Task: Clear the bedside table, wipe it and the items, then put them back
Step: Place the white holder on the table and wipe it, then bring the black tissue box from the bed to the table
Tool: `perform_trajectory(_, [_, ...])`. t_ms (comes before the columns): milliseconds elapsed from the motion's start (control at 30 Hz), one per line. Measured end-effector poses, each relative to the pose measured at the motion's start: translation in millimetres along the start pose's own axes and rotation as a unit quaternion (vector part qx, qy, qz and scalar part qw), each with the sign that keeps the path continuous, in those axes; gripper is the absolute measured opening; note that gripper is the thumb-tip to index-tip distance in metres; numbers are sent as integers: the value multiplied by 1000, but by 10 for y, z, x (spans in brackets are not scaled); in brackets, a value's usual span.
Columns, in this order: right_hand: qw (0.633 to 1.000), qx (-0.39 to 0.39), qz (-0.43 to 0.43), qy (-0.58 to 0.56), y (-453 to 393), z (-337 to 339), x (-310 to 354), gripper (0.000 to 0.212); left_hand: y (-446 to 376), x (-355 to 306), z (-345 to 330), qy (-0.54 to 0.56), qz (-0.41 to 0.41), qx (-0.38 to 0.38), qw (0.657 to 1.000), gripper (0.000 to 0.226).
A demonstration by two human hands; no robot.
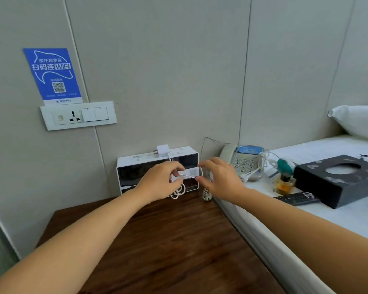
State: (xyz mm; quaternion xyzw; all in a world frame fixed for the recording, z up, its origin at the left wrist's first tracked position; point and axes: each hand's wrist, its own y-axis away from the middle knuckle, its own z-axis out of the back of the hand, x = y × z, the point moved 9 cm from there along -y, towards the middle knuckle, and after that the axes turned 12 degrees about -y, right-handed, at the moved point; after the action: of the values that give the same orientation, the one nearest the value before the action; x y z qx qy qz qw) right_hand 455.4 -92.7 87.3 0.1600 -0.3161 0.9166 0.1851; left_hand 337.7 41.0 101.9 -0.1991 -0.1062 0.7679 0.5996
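Fingers [176,171] of your left hand [157,183] are pinched on a thin white cable [186,176], and the fingers of your right hand [219,179] pinch the same cable a little further along, so a short length runs taut between the two hands. Below your left hand the rest of the cable hangs in loose coils [179,193] that reach the counter [157,240]. Upward, the cable leads to a small white charger plug [163,150] seated on top of a white box with a dark front [132,172], which stands at the back of the counter against the wall. You hold both hands just in front of this box.

Apart from the box, the cable and a small patterned object [206,195] at its right edge, the dark wooden counter is bare. On the bed [348,217] to your right lie a beige telephone [241,161], a tangle of white cords [261,160], a small amber bottle [284,183], a remote control [295,198] and a black tissue box [336,179]. A pillow [361,119] sits further back. On the wall are a blue WiFi sign [52,74] and a socket panel [78,115].
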Motion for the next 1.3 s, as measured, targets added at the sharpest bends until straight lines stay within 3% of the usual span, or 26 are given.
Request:
perform_trajectory(233, [997, 29, -57, 49, 770, 928, -408, 36, -100, -795, -414, 79, -40, 42, 995, 18])
perform_trajectory(367, [990, -12, -109, 87, 1077, 1794, -843, 32, -305, -1575, -651, 100, -83, 57, 990, 36])
perform_trajectory(467, [979, -37, -167, 114, 1209, 2496, -1261, 49, -481, -2245, -702, 95, -134, 42, 985, 51])
perform_trajectory(600, [934, 70, -269, 223, 1413, 3065, -1986, 57, -763, -2975, -856, 49, -176, 56, 982, 72])
perform_trajectory(800, [879, 204, -327, 281, 1601, 3086, -2683, 87, -1149, -3523, -1141, -29, -188, 102, 976, 93])
perform_trajectory(933, [881, 230, -304, 279, 1531, 2878, -2910, 78, -1354, -3717, -1395, -75, -185, 147, 969, 103])
perform_trajectory(1100, [895, 224, -275, 270, 1474, 2831, -3078, 53, -1492, -3907, -1554, -110, -200, 169, 959, 80])
perform_trajectory(1300, [909, 208, -261, 248, 1516, 2927, -2972, 53, -1526, -3912, -1493, -88, -215, 134, 963, 65])
